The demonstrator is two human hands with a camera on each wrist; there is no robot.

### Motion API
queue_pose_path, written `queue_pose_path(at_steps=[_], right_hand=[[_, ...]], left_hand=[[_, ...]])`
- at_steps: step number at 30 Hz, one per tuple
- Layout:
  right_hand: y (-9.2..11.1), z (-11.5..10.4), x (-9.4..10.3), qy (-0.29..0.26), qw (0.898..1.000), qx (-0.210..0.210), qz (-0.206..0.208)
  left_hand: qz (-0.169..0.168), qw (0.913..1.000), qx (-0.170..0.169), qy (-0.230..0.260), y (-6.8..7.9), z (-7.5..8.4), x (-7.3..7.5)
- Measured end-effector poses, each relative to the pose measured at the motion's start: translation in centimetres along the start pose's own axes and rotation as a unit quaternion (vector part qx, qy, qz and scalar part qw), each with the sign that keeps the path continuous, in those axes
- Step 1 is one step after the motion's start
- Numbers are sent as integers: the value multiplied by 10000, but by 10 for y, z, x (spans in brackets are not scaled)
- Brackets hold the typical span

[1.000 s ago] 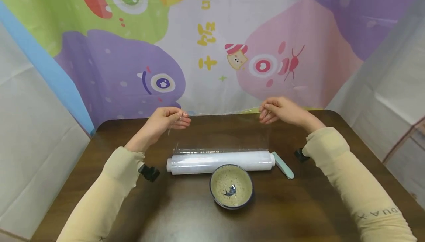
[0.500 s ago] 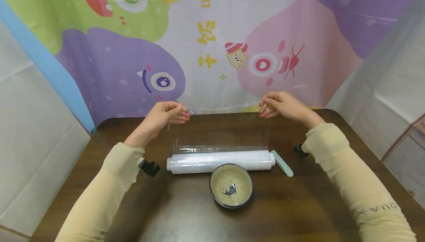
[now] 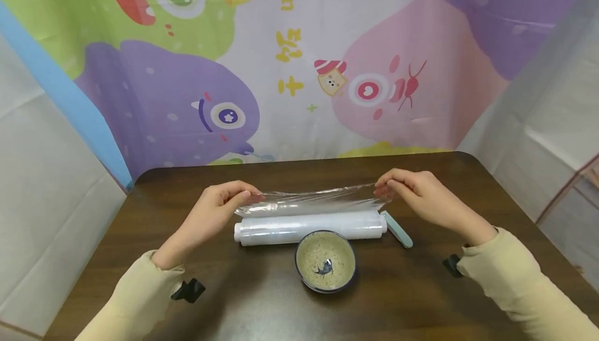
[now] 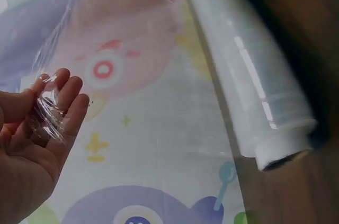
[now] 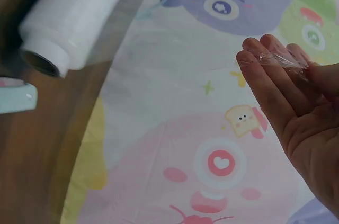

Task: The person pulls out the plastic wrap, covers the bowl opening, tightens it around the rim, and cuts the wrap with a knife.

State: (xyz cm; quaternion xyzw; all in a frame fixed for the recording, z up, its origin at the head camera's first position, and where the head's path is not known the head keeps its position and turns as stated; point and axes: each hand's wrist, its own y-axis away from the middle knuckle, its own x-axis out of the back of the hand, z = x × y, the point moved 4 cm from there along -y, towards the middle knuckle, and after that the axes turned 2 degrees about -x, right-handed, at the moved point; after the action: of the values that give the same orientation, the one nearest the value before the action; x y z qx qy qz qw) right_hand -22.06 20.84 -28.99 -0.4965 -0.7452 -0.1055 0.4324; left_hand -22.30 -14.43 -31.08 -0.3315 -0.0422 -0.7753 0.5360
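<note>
1. Left hand (image 3: 210,211): thumb and fingers pinch one end of the free edge of a clear film (image 3: 318,203); slack bunches across the fingers.
2. Right hand (image 3: 426,198): fingers pinch the other end. The film spans between both sets of fingers, creased.
3. Roll (image 3: 276,231) lies on the table (image 3: 402,299), between the hands and nearer the person than the fingers. Bowl (image 3: 313,252) stands nearer again, clear of the fingers; pale green implement (image 3: 396,231) lies near the right fingers, by the roll's end.
4. Step, judged: drawing film off the roll.
5. Next move likely calls for both pinches firm and level, pulling evenly against folding.
</note>
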Motion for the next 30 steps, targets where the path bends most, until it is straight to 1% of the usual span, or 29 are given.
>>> queue_pose_path(at_steps=[4, 6, 9, 13, 15, 18, 20, 24, 27, 30], right_hand=[[21, -4, -8, 74, 9999, 142, -1], [30, -6, -11, 204, 9996, 180, 20], [45, -8, -15, 367, 9989, 294, 88], [67, -9, -26, 452, 9969, 604, 240], [77, -9, -33, 479, 9955, 775, 254], [88, -8, -44, 527, 9943, 902, 202], [93, -6, -50, 636, 9935, 925, 178], [101, -4, -58, 798, 9906, 1081, 247], [104, -4, -63, 916, 9868, 1288, 351], [107, -3, -67, 1117, 9846, 1293, 365]], left_hand=[[40, 9985, -370, -404, 21, 1, -7], [39, 9974, -553, -463, 31, 1, -11], [-38, 9953, -881, -402, 44, 3, -18], [-88, 9875, -1506, -446, 60, 4, -29], [-81, 9838, -1726, -483, 67, 3, -33], [-68, 9807, -1843, -656, 75, 0, -39], [-84, 9781, -1893, -863, 80, -3, -42], [-87, 9702, -2120, -1172, 89, -6, -49], [43, 9625, -2390, -1282, 95, -8, -53], [209, 9552, -2645, -1313, 101, -9, -57]])
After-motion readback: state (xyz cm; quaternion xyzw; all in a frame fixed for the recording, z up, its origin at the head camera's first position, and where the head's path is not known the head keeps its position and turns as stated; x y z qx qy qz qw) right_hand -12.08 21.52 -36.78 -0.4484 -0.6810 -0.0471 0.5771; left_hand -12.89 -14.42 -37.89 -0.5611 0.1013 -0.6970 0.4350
